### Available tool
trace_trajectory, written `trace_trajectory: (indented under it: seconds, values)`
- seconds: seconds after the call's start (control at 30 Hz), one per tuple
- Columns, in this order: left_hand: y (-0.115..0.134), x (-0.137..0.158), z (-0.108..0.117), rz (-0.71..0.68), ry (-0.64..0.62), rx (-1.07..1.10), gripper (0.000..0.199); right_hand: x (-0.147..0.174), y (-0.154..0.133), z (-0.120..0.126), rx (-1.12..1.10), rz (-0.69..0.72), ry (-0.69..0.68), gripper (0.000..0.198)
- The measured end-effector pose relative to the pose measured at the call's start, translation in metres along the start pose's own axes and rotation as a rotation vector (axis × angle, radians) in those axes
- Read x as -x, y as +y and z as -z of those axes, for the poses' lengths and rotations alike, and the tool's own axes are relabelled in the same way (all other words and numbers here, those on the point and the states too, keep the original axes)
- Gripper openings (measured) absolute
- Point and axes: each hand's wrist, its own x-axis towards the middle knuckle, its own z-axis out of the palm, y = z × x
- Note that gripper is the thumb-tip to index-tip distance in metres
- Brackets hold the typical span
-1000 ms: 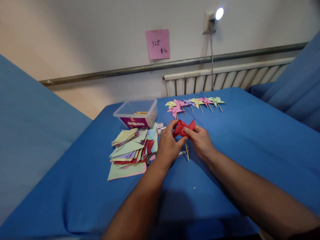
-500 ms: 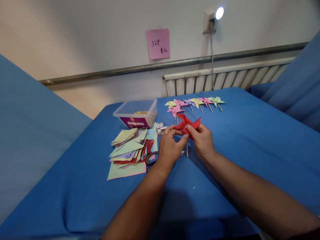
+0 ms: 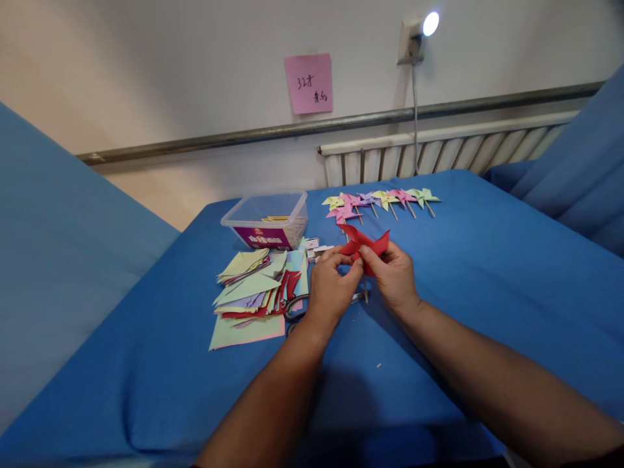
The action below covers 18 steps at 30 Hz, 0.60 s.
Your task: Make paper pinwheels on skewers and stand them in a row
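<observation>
A red paper pinwheel (image 3: 373, 243) is held between my two hands above the table. My right hand (image 3: 394, 276) is closed on it from the right, its thumb pressing near the centre. From the left, my left hand (image 3: 334, 284) pinches the pinwheel's lower left side with thumb and fingers. A thin wooden stick (image 3: 365, 289) hangs down below the paper between the hands. Partly hidden behind my left hand, a pair of scissors (image 3: 295, 305) lies on the table. Finished pinwheels (image 3: 385, 199) in yellow, pink, purple and green lie farther back.
To the left are stacked paper pieces (image 3: 253, 292) in several colours. Behind them stands a clear plastic box (image 3: 266, 221) with sticks inside, and small white boxes (image 3: 312, 246) beside it. Blue cloth covers the table (image 3: 487, 273). A radiator (image 3: 439, 149) runs along the wall.
My right thumb and the pinwheel have shifted slightly left and down, and the red blades are tilted a little differently. Both hands keep their hold; the things on the table lie as before.
</observation>
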Motion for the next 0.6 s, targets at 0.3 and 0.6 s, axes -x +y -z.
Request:
trace_trajectory:
  seconds: [0.3,0.6]
  values:
    - [0.006,0.001,0.005,0.028,-0.006,0.106,0.013,-0.003,0.005,0.001,-0.105,-0.054,0.018,0.020]
    - [-0.008,-0.014,0.012,0.259,0.105,0.536,0.025,-0.008,0.002,0.002,-0.399,-0.311,-0.116,0.020]
